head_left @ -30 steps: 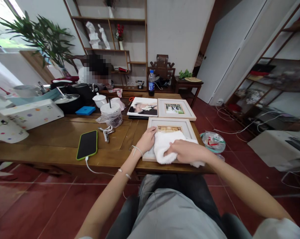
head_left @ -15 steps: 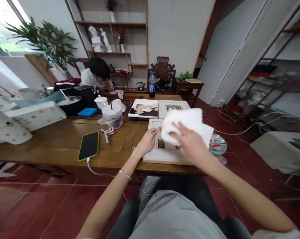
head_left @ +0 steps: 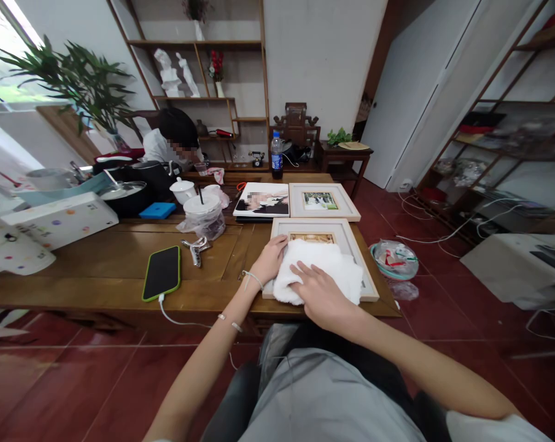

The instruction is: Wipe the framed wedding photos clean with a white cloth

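Observation:
A white towel [head_left: 339, 265] lies spread over the lower part of a pale wooden picture frame [head_left: 368, 279] at the table's near edge. My right hand [head_left: 321, 296] presses on the towel, with its fingers bent into the cloth. At the frame's left side, my left hand [head_left: 271, 258] grips the border with its fingertips on the rim. Only the top strip of the picture inside shows; the towel hides the rest. Directly behind stands a second frame [head_left: 346, 211] with a small photo, lying flat beside a black-and-white photo panel [head_left: 262, 200].
On the wooden table [head_left: 213, 294] to the left are a charging phone [head_left: 162, 273], a metal clip-like object [head_left: 196, 250], a bagged cup [head_left: 204, 215] and a blue box [head_left: 158, 210]. A bottle [head_left: 276, 156] stands behind. Another person [head_left: 176, 138] sits across. A bin [head_left: 395, 259] is on the floor at right.
My right hand has brought the towel down and toward me, from the frame's upper right onto its lower part. My left hand stays at the frame's left side.

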{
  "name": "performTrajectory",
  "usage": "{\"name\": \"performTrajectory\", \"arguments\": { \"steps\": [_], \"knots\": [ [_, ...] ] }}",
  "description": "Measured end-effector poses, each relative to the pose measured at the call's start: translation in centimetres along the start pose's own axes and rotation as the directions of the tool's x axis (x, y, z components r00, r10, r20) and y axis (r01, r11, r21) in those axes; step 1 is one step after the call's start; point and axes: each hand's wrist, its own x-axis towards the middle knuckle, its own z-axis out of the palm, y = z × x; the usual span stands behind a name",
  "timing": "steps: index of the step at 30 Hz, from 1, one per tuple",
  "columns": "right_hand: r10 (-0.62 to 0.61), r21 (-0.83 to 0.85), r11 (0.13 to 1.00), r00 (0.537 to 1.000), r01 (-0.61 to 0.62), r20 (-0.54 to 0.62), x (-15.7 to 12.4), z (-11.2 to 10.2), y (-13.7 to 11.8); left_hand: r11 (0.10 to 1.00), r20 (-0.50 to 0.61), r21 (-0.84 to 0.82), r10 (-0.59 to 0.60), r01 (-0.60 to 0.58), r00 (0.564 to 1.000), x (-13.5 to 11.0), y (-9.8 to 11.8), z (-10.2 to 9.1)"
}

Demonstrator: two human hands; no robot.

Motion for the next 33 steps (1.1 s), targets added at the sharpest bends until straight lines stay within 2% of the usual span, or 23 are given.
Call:
{"name": "performTrajectory", "arguments": {
  "steps": [4, 7, 10, 12, 15, 18, 22, 24, 27, 28, 30, 33],
  "knots": [
    [0.036, 0.003, 0.999, 0.998, -0.036, -0.05, -2.2, 0.0, 2.5, 1.0, 0.008, 0.006, 0.008, -0.008, 1.0, 0.0, 0.6, -0.4],
    [0.104, 0.002, 0.995, 0.994, -0.104, -0.025, -4.4, -1.0, 4.7, 1.0, 0.015, 0.003, 0.001, -0.001, 1.0, 0.0, 0.6, -0.4],
    [0.106, 0.019, 0.994, 0.994, -0.107, 0.015, -6.4, -2.1, 7.0, 1.0, 0.005, -0.011, 0.0, 0.0, 1.0, 0.0, 0.5, -0.3],
    [0.11, 0.051, 0.993, 0.994, -0.11, 0.019, -7.2, -2.6, 8.7, 1.0, 0.0, -0.013, -0.003, 0.003, 1.0, -0.1, 0.5, -0.2],
    [0.186, 0.08, 0.98, 0.981, -0.182, -0.047, -7.2, -2.4, 11.3, 1.0, -0.004, -0.011, -0.006, 0.006, 1.0, -0.1, 0.6, -0.2],
    [0.244, 0.061, 0.969, 0.963, -0.238, -0.113, -5.5, -1.9, 13.8, 1.0, -0.01, -0.019, -0.009, 0.009, 1.0, -0.1, 0.7, -0.3],
    [0.211, 0.003, 0.977, 0.964, -0.214, -0.161, -1.8, -2.6, 16.5, 1.0, -0.005, -0.012, -0.015, 0.015, 1.0, -0.1, 0.8, -0.3],
    [0.257, -0.024, 0.961, 0.924, -0.275, -0.282, 0.3, -3.6, 17.2, 1.0, -0.001, -0.014, -0.017, 0.017, 1.0, -0.1, 0.8, -0.3],
    [0.256, -0.03, 0.948, 0.811, -0.318, -0.526, 3.3, -4.7, 17.3, 1.0, -0.005, -0.022, -0.019, 0.019, 1.0, -0.2, 0.7, -0.3],
    [0.213, -0.033, 0.959, 0.79, -0.282, -0.575, 4.3, -4.8, 17.0, 1.0, -0.007, -0.022, -0.019, 0.019, 1.0, -0.2, 0.7, -0.3],
    [0.068, -0.07, 0.989, 0.809, -0.133, -0.584, 6.4, -4.4, 16.0, 1.0, -0.004, -0.017, -0.019, 0.019, 1.0, -0.2, 0.7, -0.3],
    [-0.219, -0.147, 0.974, 0.878, 0.172, -0.426, 9.2, -2.5, 14.1, 1.0, -0.004, -0.021, -0.015, 0.015, 1.0, 0.0, 1.1, -0.7]
  ]
}}
